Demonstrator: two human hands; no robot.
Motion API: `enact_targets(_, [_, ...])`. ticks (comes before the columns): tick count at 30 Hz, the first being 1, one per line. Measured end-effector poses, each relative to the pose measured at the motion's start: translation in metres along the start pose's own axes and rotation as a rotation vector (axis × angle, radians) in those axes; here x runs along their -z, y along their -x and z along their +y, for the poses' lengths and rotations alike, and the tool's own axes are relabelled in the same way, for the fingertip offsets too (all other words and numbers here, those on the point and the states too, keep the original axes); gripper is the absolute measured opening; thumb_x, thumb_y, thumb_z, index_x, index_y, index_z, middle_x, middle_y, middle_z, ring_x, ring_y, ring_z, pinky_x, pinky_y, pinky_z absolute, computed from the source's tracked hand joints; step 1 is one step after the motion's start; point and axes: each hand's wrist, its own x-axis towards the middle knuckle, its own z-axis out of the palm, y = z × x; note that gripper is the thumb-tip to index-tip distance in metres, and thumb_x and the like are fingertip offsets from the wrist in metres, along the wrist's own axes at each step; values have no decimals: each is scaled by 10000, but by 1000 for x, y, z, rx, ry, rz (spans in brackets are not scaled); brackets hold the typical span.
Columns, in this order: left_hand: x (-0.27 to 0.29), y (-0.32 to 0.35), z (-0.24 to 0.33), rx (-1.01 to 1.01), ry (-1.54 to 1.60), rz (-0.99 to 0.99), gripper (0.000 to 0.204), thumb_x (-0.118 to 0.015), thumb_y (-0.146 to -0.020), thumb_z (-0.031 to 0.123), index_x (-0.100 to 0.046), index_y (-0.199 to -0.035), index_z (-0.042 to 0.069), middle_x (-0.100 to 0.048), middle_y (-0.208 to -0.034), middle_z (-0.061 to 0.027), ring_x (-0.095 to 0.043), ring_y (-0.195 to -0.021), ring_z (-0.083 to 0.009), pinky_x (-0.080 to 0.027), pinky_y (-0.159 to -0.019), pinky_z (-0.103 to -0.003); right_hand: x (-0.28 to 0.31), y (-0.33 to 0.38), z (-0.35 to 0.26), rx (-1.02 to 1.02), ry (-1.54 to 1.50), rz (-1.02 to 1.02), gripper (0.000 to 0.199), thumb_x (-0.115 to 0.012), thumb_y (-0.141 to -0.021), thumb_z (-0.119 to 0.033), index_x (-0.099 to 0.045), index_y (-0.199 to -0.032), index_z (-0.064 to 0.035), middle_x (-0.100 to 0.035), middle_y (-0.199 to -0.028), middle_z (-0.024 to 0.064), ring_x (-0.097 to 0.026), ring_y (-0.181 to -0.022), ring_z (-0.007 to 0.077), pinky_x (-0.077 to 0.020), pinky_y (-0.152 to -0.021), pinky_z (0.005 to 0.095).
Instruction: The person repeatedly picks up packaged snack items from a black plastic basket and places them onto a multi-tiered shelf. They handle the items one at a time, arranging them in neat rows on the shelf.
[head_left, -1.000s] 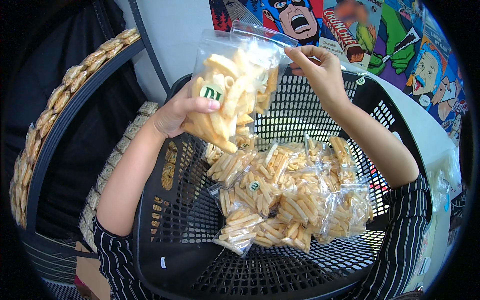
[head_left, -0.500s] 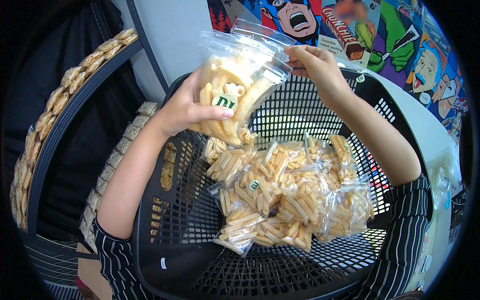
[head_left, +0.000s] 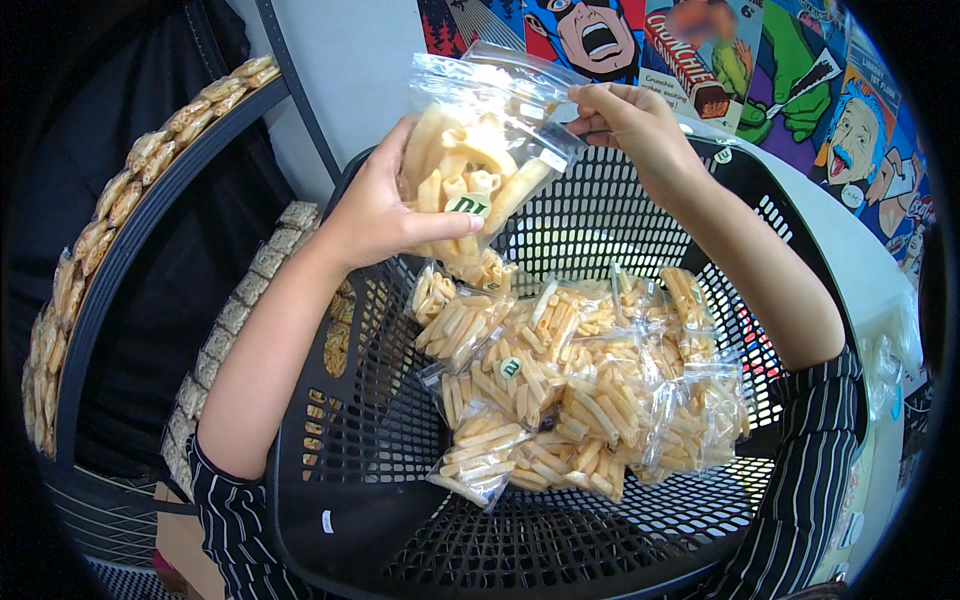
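The left hand [head_left: 385, 215] grips a clear bag [head_left: 445, 150] of pale, tubular snack pieces at its lower left side; the thumb lies across the front, its tip touching the lower edge of a round label [head_left: 468, 205], and the remaining fingers are hidden behind the bag. The bag is tilted and positioned above the far left part of a black perforated basket [head_left: 365, 500]. A second clear bag [head_left: 515, 65] appears to sit directly behind the first, although glare and overlapping film prevent certainty. The right hand [head_left: 635, 115] is closed in a pinch, thumb and index finger on the upper right edge of this rear film, with the other fingers curled. Inside the basket, filled bags [head_left: 590, 400] are piled from the centre toward the far side, overlapping one another. Both arms extend over the basket and wear black striped sleeves [head_left: 815, 450]. To the left, a curved black shelf [head_left: 185, 205] carries a row of golden packets [head_left: 118, 205], and greyish packets [head_left: 215, 345] line a lower level. Colourful posters [head_left: 700, 60] cover the wall beyond the right hand
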Motion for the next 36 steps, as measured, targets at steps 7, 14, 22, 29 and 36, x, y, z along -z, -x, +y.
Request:
enact_targets(7, [-1,3,-3,65,-391,62,752,-756,-558,180,-349,-1158,-19,-510,-1038,-124,-513,-965,-180,-412,-839,-294,1,5,-11,22,1,43,294,-504,-803,-302,-562,-904,-32,-567,-824,52,-557,-824,130,-385,-764,247])
enact_targets(14, [3,2,3,204,234,11,700,-673,-606,204,-331,-1182,1,-504,-1027,-102,-512,-939,-173,-410,-840,-285,7,0,-12,260,-149,30,240,-496,-819,-308,-565,-851,-81,-559,-859,21,-513,-926,115,-373,-798,276])
enact_targets(22, [10,6,8,333,472,-70,717,-591,-607,295,-323,-1182,-40,-503,-1005,-143,-534,-910,-208,-459,-777,-308,5,-11,-6,262,-35,56,155,-571,-788,-241,-568,-819,-89,-572,-875,-2,-527,-854,64,-424,-790,257])
enact_targets(29, [8,6,8,333,452,-98,724,-594,-593,286,-327,-1180,-44,-499,-1003,-145,-529,-910,-206,-446,-792,-297,6,-13,-7,211,-55,95,145,-579,-782,-207,-566,-800,-64,-588,-866,27,-557,-857,95,-449,-809,281])
enact_targets(36, [5,4,12,302,412,-100,753,-600,-567,275,-314,-1187,-43,-492,-1008,-137,-520,-912,-202,-436,-799,-291,6,-16,-1,221,-165,121,235,-668,-676,-223,-581,-755,-19,-582,-800,78,-578,-716,130,-456,-595,205])
